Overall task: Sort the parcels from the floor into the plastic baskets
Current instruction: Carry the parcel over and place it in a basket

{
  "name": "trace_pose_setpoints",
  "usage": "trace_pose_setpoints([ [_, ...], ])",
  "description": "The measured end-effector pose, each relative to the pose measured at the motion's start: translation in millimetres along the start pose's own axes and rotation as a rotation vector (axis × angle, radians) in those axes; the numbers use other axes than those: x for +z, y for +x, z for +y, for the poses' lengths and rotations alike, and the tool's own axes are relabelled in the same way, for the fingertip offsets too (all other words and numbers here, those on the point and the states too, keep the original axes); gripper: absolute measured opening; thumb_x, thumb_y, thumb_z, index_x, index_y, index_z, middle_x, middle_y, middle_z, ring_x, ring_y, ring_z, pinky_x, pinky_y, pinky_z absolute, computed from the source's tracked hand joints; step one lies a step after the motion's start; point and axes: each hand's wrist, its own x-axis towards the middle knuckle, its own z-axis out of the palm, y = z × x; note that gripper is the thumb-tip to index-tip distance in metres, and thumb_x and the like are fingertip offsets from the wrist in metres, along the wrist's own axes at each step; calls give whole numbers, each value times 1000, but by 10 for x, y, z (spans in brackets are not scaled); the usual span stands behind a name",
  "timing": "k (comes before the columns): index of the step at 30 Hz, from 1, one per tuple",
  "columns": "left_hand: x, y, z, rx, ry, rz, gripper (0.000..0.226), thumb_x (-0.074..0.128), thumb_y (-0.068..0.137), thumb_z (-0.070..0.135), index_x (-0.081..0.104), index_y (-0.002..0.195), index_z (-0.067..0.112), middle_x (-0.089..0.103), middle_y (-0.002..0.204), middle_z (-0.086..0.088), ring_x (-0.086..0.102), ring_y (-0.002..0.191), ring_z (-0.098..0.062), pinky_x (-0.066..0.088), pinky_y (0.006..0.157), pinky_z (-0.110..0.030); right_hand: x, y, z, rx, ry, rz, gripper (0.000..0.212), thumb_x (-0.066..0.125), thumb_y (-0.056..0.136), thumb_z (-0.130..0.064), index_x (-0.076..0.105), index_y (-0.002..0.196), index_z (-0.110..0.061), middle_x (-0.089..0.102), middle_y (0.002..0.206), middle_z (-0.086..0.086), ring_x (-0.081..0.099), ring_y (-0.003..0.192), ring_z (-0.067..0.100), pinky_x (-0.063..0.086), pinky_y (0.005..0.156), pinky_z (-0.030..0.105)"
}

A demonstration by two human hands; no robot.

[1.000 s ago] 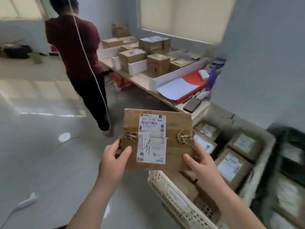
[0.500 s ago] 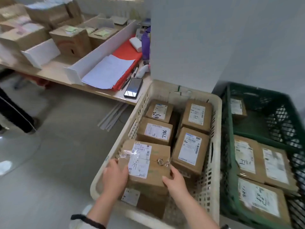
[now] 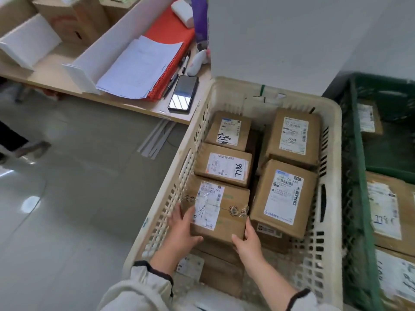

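Note:
A taped cardboard parcel with a white label sits low inside the cream plastic basket, on top of another box near the front left corner. My left hand holds its left near edge, thumb on the top face. Gripping its right near corner is my right hand. Several other labelled parcels fill the basket behind and to the right, one marked "98LL". A green basket with more parcels stands to the right.
A low wooden table at the back left carries cardboard boxes, white dividers, papers on a red folder, pens and a black phone. Grey tiled floor lies to the left, with another person's foot at the left edge.
I turned from the room toward the baskets and lowered the parcel from chest height down into the cream basket. Both hands kept hold of it throughout.

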Motion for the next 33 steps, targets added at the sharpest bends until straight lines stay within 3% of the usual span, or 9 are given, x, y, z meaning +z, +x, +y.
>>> trace_pose_setpoints([
  [8,101,165,-35,-16,152,16,86,69,82,18,17,148,33,-18,157,-5,-12,144,-35,13,115,-48,102,70,38,24,-54,61,77,56,89,5,18,151,-21,36,150,1,35,136,18,33,108,31],
  [11,81,151,6,-5,231,24,83,68,83,22,16,148,30,-15,157,-11,-5,144,-36,18,114,-48,117,53,-11,48,-93,89,78,56,88,5,19,150,-22,37,150,3,38,135,20,36,109,35],
  [13,52,115,48,-6,263,19,82,66,85,25,14,148,30,-15,157,-12,-3,144,-37,20,113,-49,107,4,-84,62,-136,100,78,58,87,4,19,150,-22,40,148,4,45,129,21,44,101,32],
  [16,-44,44,132,-22,265,-9,80,64,85,35,15,148,31,-11,158,-11,1,143,-39,24,112,-51,66,-111,-238,81,-219,57,88,65,83,1,15,151,-23,42,146,6,55,110,16,52,73,21],
  [18,-183,-36,246,-29,191,-38,81,63,85,40,13,149,32,-1,158,-12,8,142,-40,26,111,-52,29,-211,-353,43,-301,7,90,69,80,-5,16,151,-21,40,147,6,52,119,20,49,81,22],
  [22,-662,-415,448,37,-91,39,80,62,87,40,13,150,33,30,153,3,41,133,-22,38,106,-39,-51,-541,-695,-206,-638,-48,89,70,83,-19,13,151,-21,21,157,1,24,143,20,27,112,34],
  [26,-1289,-1263,250,147,-8,372,66,54,89,47,25,147,35,35,149,11,31,136,-14,33,106,-33,-12,-968,-1099,-662,-1153,-71,95,67,82,-37,1,150,-32,2,159,-5,4,147,22,13,116,41],
  [29,-1564,-2018,-186,-44,171,598,66,54,89,47,28,147,30,30,153,2,25,137,-21,31,108,-36,176,-1283,-1363,-960,-1388,-82,102,64,83,-47,-14,147,-35,-6,159,-4,-1,147,28,14,116,44],
  [33,-1506,-3166,-921,-472,180,725,69,55,87,49,27,147,31,27,154,-2,22,138,-26,32,108,-41,683,-1727,-1459,-1234,-1570,-226,101,58,84,-55,-22,144,-37,-15,158,2,-5,146,32,14,116,47],
])
